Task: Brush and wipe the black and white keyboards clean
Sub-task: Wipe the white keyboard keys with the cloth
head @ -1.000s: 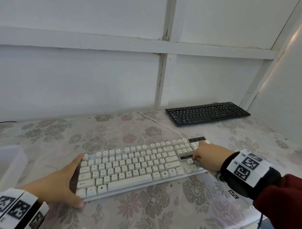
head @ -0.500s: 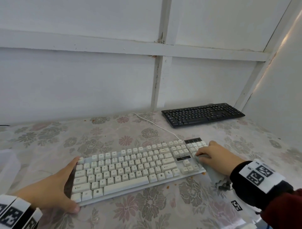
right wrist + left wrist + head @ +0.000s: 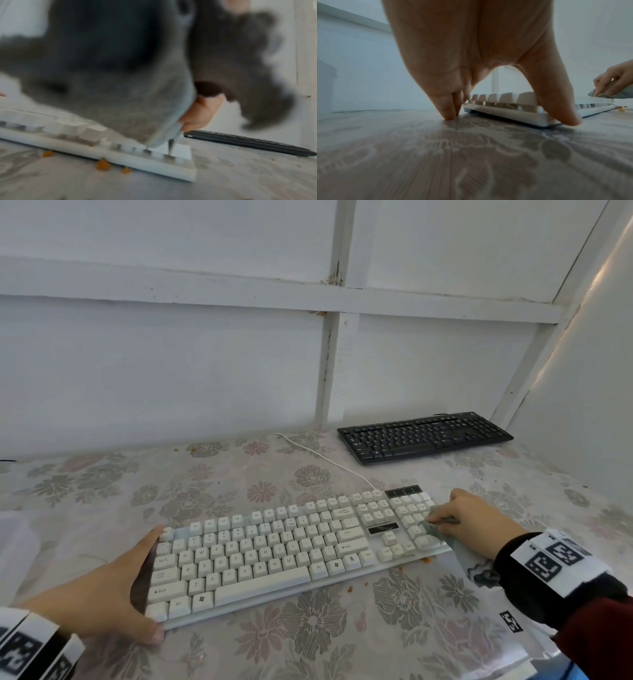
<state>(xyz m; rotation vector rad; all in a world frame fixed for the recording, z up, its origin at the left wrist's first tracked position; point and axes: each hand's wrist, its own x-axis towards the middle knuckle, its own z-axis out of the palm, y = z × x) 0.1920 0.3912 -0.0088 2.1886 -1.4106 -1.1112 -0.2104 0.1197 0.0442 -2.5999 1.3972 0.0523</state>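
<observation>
1. My left hand [image 3: 99,597], fingers straight, braces the left end of the white plastic keyboard [image 3: 274,546].
2. My right hand [image 3: 474,523] pinches a grey cloth [image 3: 432,528] on its number pad.
3. The flat black keyboard [image 3: 423,436] lies beyond, well apart.
4. Advice: wipe lightly, row by row.

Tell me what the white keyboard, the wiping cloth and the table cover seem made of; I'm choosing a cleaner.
White keyboard: looks like hard moulded plastic, matt off-white keycaps with printed legends on a smooth pale tray.
Cloth gripped by the right hand: soft grey-blue fabric with a fuzzy nap, possibly microfibre.
Table cover: floral print, apparently under a clear, slightly glossy plastic sheet; uncertain.
</observation>
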